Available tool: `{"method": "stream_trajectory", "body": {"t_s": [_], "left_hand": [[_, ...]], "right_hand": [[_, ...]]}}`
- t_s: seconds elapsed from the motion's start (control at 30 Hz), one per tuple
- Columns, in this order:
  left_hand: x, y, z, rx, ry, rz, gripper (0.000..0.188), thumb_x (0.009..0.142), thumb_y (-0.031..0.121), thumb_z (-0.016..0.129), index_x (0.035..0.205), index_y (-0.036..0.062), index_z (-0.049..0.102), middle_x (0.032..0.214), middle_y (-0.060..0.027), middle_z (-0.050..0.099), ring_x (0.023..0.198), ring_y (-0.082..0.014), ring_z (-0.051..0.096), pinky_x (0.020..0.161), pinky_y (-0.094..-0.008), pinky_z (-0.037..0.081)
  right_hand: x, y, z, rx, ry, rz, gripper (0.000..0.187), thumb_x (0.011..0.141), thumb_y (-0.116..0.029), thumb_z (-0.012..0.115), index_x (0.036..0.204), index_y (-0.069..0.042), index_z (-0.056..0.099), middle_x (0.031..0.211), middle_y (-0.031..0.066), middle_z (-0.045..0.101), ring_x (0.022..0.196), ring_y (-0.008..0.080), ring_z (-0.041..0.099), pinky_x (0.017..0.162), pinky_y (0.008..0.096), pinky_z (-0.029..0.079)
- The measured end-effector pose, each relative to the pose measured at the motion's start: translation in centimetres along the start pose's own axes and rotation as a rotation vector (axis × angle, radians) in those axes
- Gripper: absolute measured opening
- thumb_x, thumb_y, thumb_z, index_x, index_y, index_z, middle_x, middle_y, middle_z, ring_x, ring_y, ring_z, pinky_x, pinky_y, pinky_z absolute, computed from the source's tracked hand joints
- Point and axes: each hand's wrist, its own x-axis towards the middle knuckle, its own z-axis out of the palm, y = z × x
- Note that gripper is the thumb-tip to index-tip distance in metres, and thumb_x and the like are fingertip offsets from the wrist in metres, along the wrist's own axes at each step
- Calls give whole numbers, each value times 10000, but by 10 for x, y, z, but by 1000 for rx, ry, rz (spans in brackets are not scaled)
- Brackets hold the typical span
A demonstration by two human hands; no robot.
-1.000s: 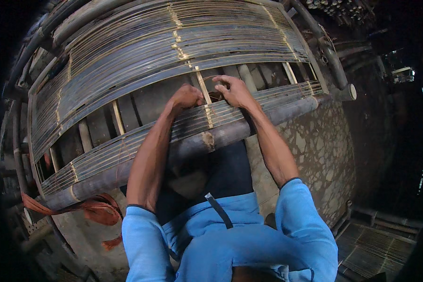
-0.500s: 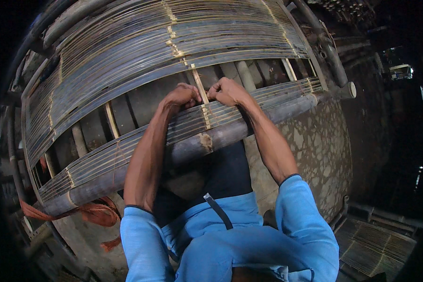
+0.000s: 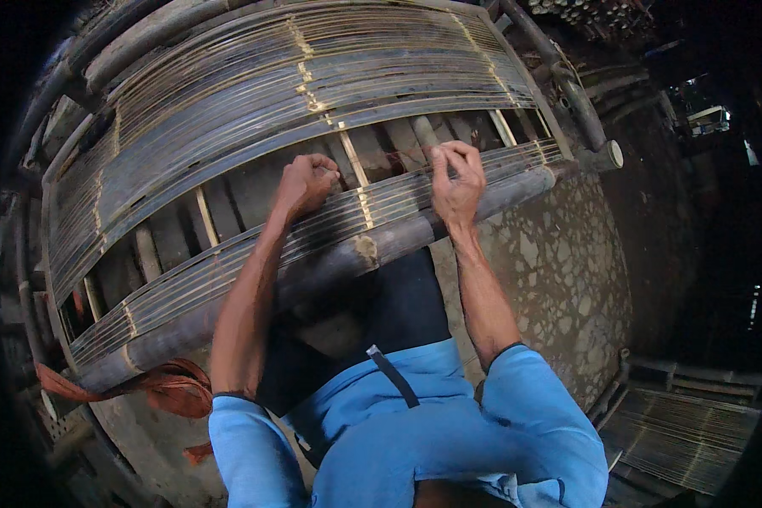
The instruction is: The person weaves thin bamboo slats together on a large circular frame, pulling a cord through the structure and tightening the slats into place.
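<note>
In front of me is a bamboo bench frame topped with thin bamboo slats [image 3: 220,110]. Across its gap runs a pale bamboo crosspiece [image 3: 353,155], bound to the nearer band of slats [image 3: 398,196]. My left hand [image 3: 310,180] is closed left of this crosspiece, its fingers curled; what they hold is hidden. To the right, my right hand [image 3: 459,179] is raised over the nearer slats, thumb and fingers pinched on a thin reddish-brown strand [image 3: 408,156]. Only parts of the strand show, and I cannot tell whether it reaches my left hand.
A thick bamboo pole [image 3: 322,269] forms the near edge, above my legs. Orange-red cloth [image 3: 178,389] hangs at its left end. More crosspieces, such as one at left [image 3: 207,216], span the gap. Another slatted bamboo piece [image 3: 686,436] lies at lower right.
My hands, close together at the middle crosspiece before, are now apart: the left has moved left, the right has moved right and nearer to me. The view has shifted slightly.
</note>
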Motion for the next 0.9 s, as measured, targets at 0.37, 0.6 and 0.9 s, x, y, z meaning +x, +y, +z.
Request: {"method": "stream_trajectory", "body": {"t_s": [0.37,0.6,0.9], "left_hand": [[-32,-4,-17,-65,84,49,264,845,218,736,1015,17,754,808,-103,727,766,-212,702,752,-358,549],[-49,35,23,225,234,470,416,760,231,761,1129,47,707,999,-152,677,1030,-354,624,919,-433,514],[-55,68,55,236,245,789,494,746,249,808,1160,22,663,1158,-187,620,1137,-381,556,1030,-482,441]], "right_hand": [[2,-7,-155,1260,5,801,224,1051,-161,574,1012,38,669,1026,102,695,944,209,683,912,362,564],[-16,4,-185,15,153,364,277,1061,-174,562,1009,42,728,1055,124,703,915,165,682,879,363,586],[21,-60,-259,901,226,414,308,1077,-230,450,810,-83,494,866,111,627,897,200,640,879,405,530]]}}
